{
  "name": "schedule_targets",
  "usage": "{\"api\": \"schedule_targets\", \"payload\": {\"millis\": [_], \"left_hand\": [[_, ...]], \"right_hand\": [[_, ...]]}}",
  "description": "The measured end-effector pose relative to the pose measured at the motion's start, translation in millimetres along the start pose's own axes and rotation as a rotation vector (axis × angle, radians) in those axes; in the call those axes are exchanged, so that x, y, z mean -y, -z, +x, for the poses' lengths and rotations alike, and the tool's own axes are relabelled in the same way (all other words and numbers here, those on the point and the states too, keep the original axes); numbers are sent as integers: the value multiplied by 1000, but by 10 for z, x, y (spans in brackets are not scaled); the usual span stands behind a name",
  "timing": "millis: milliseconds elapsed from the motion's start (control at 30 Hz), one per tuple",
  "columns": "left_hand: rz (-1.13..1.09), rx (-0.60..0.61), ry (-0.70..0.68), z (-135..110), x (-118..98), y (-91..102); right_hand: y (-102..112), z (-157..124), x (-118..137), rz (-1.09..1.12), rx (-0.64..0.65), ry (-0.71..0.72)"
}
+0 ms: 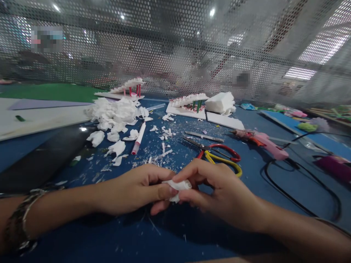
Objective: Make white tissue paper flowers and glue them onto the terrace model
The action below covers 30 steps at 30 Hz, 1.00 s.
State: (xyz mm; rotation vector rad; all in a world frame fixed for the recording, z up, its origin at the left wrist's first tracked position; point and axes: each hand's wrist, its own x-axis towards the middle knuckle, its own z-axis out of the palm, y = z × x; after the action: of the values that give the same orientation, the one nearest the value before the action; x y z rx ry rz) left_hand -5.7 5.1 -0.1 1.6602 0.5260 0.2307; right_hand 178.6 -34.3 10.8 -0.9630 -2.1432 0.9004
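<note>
Between my two hands is a small rolled piece of white tissue paper (181,185), held above the blue table. My left hand (142,188) pinches its left end between thumb and fingers. The thumb and index finger of my right hand (219,193) close on its right end, where the coiled layers show. Just beyond my right hand lie scissors (210,157) with red and yellow handles. A white marker (139,138) with a red end rests beyond my left hand, beside a heap of crumpled white tissue (113,113).
Metal tweezers (204,136) lie behind the scissors. A pink glue gun (263,143) with a black cable is on the right. Two small stair models (192,104) and a tissue stack (221,103) stand before a perforated metal screen (164,44). A dark flat panel (46,157) lies left.
</note>
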Motion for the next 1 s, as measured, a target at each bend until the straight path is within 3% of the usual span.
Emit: {"api": "schedule_targets", "payload": {"millis": [200,333,500,600,700,800,867,1000], "left_hand": [[-114,79,25,-3,-32,25],[-133,101,11,-9,-40,39],[-110,38,-6,-3,-50,31],[-119,-42,-21,23,-30,27],[-197,-65,-94,53,26,32],[-200,-74,-160,56,70,25],[-136,-117,-135,44,70,10],[-88,-129,-97,19,21,-21]], "right_hand": [[47,-27,48,5,134,-11],[105,-26,64,-106,193,39],[237,49,-53,-576,60,37],[291,88,-127,-682,-39,-42],[284,94,-150,-750,-124,21],[257,96,-159,-731,-227,67],[244,101,-171,-671,-265,35],[215,92,-175,-527,-169,-108]]}}
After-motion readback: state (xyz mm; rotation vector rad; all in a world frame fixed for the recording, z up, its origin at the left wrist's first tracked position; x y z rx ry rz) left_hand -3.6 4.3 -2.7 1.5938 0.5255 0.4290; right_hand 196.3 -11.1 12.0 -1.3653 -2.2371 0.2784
